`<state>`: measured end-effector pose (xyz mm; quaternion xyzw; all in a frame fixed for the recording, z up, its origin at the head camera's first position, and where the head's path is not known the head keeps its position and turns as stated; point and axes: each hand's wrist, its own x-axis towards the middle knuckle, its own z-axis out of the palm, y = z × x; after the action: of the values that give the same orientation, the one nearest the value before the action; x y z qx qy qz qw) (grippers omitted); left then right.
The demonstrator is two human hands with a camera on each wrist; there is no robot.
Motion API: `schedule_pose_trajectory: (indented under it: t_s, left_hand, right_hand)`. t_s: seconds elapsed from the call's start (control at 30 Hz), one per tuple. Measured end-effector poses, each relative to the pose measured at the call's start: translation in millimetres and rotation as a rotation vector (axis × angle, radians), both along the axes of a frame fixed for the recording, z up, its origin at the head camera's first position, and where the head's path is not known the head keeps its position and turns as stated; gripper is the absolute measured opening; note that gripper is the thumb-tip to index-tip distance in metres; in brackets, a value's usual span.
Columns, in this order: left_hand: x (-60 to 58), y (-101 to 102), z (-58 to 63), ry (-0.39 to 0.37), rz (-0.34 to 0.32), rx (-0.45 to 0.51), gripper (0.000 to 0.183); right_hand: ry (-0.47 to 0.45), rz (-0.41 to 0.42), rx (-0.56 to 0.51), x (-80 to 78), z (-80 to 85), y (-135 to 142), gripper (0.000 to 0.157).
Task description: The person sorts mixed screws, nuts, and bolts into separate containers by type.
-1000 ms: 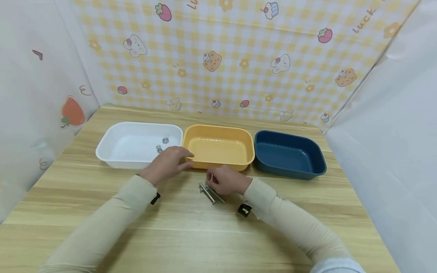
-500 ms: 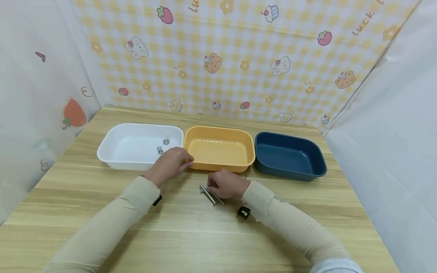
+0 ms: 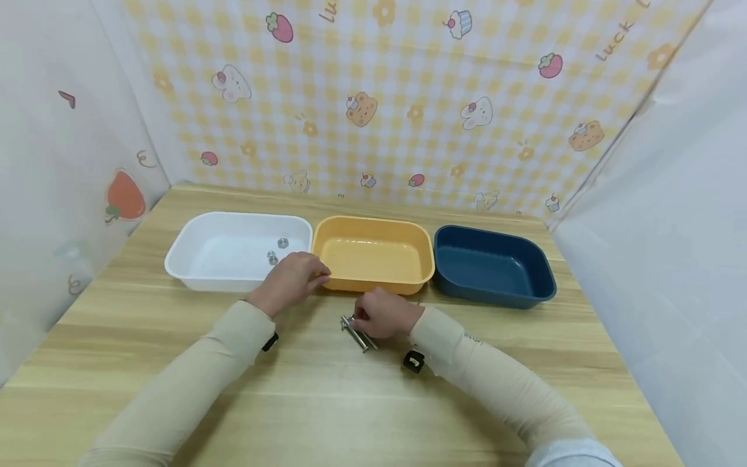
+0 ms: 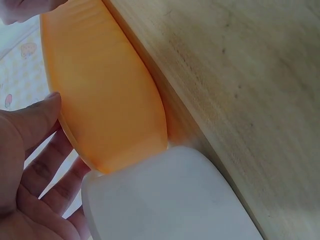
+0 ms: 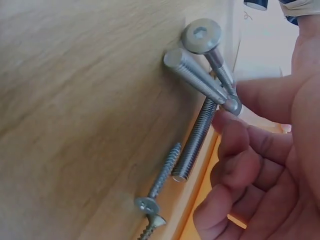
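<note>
In the head view my left hand [image 3: 290,282] is at the near left corner of the yellow box [image 3: 373,283], pinching its rim; the left wrist view has the thumb [image 4: 47,107] against the rim, other fingers behind the wall. My right hand [image 3: 386,313] is low over the table in front of this box. The right wrist view shows its thumb and index finger pinching the end of a metal bolt [image 5: 192,75]. Beside that lie a hex-socket bolt [image 5: 201,36], a thick threaded rod [image 5: 196,142] whose upper end is hidden, and two screws [image 5: 163,172].
A white box [image 3: 218,250] with several metal nuts [image 3: 283,243] adjoins the yellow box on the left. On its right stands a dark blue box [image 3: 493,266]. A patterned cloth [image 3: 420,71] hangs behind the wooden table [image 3: 327,402].
My left thumb and fingers have closed together at the yellow box's rim. My right hand has lowered slightly onto the bolts, and its fingers have drawn in on them.
</note>
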<state>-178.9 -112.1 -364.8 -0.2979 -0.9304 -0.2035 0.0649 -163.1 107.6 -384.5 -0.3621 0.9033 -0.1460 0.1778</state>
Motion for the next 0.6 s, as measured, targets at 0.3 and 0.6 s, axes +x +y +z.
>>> schedule_pose_trajectory:
  t_s: [0.3, 0.6]
  left_hand:
    - [-0.2, -1, -5.7, -0.039, -0.005, -0.004, 0.01]
    - [-1.1, -1, -2.3, -0.018, 0.014, 0.035, 0.01]
  right_hand:
    - [-0.022, 0.001, 0.007, 2.0, -4.2, -3, 0.019]
    - [0.025, 0.042, -0.062, -3.7, 11.8, -1, 0.018]
